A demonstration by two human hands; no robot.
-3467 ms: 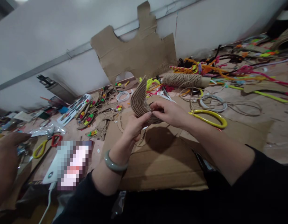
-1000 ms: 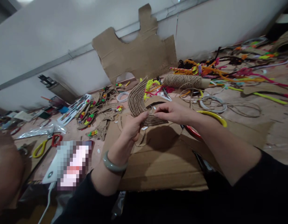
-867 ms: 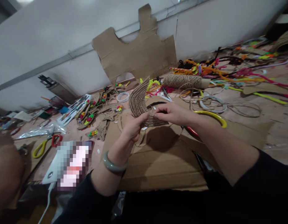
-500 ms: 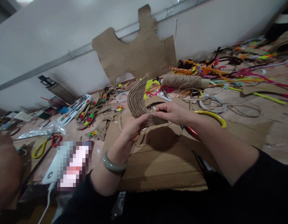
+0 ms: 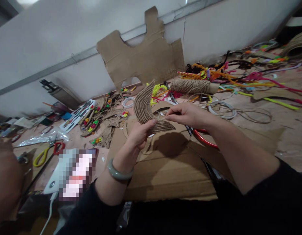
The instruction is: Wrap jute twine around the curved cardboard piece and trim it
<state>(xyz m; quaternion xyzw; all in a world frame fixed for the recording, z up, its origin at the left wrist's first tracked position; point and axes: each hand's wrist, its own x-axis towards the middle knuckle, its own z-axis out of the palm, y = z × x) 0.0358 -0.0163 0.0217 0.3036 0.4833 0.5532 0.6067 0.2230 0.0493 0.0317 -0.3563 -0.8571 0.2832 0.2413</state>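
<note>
My left hand (image 5: 142, 132) is closed on a crescent-shaped piece covered in rows of brown jute twine (image 5: 144, 107), thumb pressed on its inner edge. The crescent stands tilted above the cardboard sheet (image 5: 170, 182), one tip up and the other to the right. At the crescent's inner edge, my right hand (image 5: 182, 114) pinches with thumb and forefinger at what looks like a thin strand of twine (image 5: 161, 118). Beneath my right forearm lies a pair of scissors with a red handle (image 5: 206, 139), partly hidden by the arm.
A twine roll (image 5: 191, 85) and colourful pipe cleaners (image 5: 214, 76) lie at the back right. Cut-out cardboard (image 5: 143, 52) leans on the wall. On the left are twine pieces with coloured beads (image 5: 93, 125), red-and-yellow-handled pliers (image 5: 41, 156), a phone (image 5: 77, 176) and another person's blurred hand (image 5: 6, 176).
My right hand has moved slightly right, away from my left thumb. My forearm now covers the yellow handle, while more of the red one shows. The left hand and crescent stay nearly still.
</note>
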